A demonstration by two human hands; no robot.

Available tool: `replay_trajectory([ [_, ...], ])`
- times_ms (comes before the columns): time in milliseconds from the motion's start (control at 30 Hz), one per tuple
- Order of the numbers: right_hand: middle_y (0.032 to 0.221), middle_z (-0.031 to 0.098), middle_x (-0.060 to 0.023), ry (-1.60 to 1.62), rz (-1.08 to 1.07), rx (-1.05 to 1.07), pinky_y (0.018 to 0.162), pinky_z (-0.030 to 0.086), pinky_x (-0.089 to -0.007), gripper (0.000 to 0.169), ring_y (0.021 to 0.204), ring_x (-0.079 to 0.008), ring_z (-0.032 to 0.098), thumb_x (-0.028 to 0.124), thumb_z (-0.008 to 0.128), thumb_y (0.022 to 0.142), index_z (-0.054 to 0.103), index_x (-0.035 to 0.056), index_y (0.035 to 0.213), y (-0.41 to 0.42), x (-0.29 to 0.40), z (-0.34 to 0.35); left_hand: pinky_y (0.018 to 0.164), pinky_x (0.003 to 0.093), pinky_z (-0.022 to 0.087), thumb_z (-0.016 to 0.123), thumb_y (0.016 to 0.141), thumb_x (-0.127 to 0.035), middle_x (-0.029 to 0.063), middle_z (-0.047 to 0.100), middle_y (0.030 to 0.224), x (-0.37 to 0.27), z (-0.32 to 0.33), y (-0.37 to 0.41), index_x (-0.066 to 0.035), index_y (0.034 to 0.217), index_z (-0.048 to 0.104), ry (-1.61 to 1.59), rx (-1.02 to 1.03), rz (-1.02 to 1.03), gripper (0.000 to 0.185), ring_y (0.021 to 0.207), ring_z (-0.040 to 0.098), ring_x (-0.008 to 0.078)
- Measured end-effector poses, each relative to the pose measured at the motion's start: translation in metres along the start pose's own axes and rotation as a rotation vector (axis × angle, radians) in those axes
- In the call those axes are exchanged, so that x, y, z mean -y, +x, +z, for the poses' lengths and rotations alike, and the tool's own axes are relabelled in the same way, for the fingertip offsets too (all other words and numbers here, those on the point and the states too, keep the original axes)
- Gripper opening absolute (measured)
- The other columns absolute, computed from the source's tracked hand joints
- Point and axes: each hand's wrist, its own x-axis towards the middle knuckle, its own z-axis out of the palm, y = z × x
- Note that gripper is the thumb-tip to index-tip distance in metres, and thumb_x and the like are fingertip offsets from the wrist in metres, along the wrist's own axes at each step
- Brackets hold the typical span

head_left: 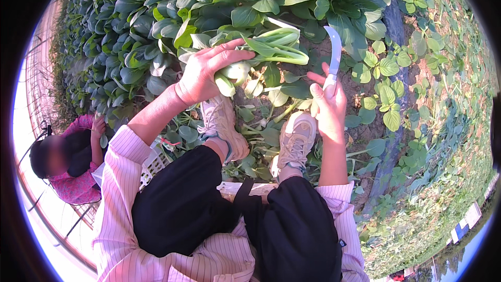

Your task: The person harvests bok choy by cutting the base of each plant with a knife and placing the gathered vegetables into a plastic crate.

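Observation:
My left hand is closed around a head of leafy greens that looks like bok choy, its pale stalks pointing right and its whitish base under my fingers. To the right, my right hand grips the pale handle of a curved-blade harvesting knife, whose blade points up, apart from the greens. Standing dark green leafy plants fill the bed just beyond both hands. Cut or loose leaves lie on the soil below the held greens.
My two sneakers stand among leaves. A white plastic crate is beside my left leg. At the far left another person crouches with a hand by the plants. Dark plastic film runs along the bed at the right, with low weeds around it.

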Motion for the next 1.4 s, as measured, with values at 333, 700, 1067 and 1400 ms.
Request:
replay_trajectory([
  [333,0.147,0.033,-0.0153,0.356,-0.187,0.186,0.047,0.043,-0.0171,0.11,0.056,-0.0021,0.049,0.031,0.09,0.059,0.026,0.0044,0.144,-0.043,0.037,0.021,0.085,0.0358,0.049,0.072,0.07,0.001,0.0147,0.062,0.109,-0.073,0.021,-0.036,-0.003,0.117,0.055,-0.456,-0.025,-0.02,0.05,0.095,0.064,0.0273],
  [700,0.141,0.041,-0.021,0.449,-0.118,0.223,0.086,0.053,-0.0304,0.103,0.114,-0.0222,0.056,0.016,0.087,0.059,0.028,0.0047,0.143,-0.06,0.039,0.019,0.079,0.0368,0.05,0.075,0.068,-0.008,0.0121,0.065,0.103,-0.089,0.031,-0.042,-0.004,0.112,0.062,-0.533,0.008,0.171,0.046,0.088,0.065,0.0285],
  [1067,0.076,0.054,0.0021,-0.03,-0.108,0.024,0.046,0.038,-0.0168,0.068,0.055,-0.0033,0.047,0.018,0.084,0.07,0.047,0.001,0.126,-0.062,0.043,-0.003,0.097,0.0318,0.042,0.071,0.068,0.001,0.0071,0.058,0.118,-0.089,0.019,-0.038,-0.006,0.124,0.054,-0.819,0.136,-0.287,0.058,0.11,0.056,0.0171],
  [1400,0.071,0.061,-0.0001,-0.43,0.009,0.083,0.052,0.045,-0.0225,0.032,0.06,-0.0063,0.055,0.011,0.082,0.071,0.057,0.0019,0.088,-0.062,0.044,-0.035,0.098,0.0302,0.04,0.075,0.068,-0.003,0.0034,0.058,0.117,-0.077,0.011,-0.035,-0.006,0.124,0.055,-1.147,0.383,-0.509,0.06,0.109,0.053,0.0138],
])
